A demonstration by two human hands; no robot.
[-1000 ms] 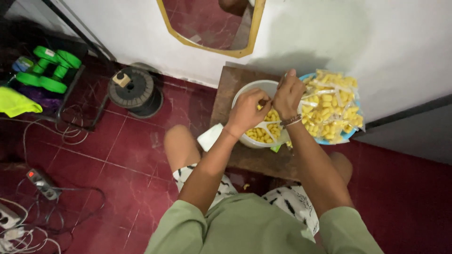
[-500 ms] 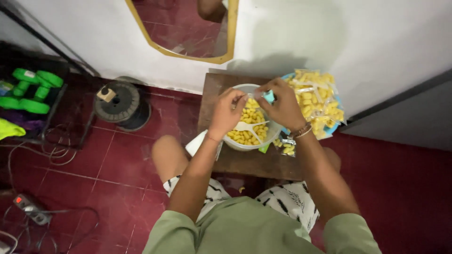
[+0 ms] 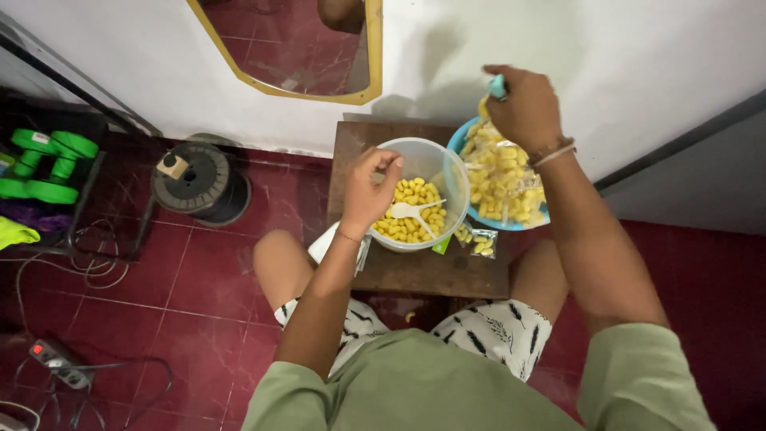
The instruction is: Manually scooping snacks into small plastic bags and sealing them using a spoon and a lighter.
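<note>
The right hand (image 3: pixel 523 104) has lifted away from the clear bowl (image 3: pixel 419 195) to 1 o'clock, above the blue plate (image 3: pixel 463 140) of packets, pinching a small teal tool (image 3: pixel 497 85). The left hand (image 3: pixel 369 191) has its fingers curled on the bowl's rim at 9 o'clock. One bowl of yellow pieces, one white spoon (image 3: pixel 408 211), one plate, and two loose packets (image 3: pixel 475 239) sit on the table (image 3: pixel 415 275).

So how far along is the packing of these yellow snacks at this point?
Done: a heap of filled clear packets lies in the blue basin, and two more rest on the wooden stool. In hand: the right hand holds a small light-blue object over that heap; the left hand rests on the rim of the clear tub. Left: loose yellow snacks and a white spoon remain in the tub.
</note>
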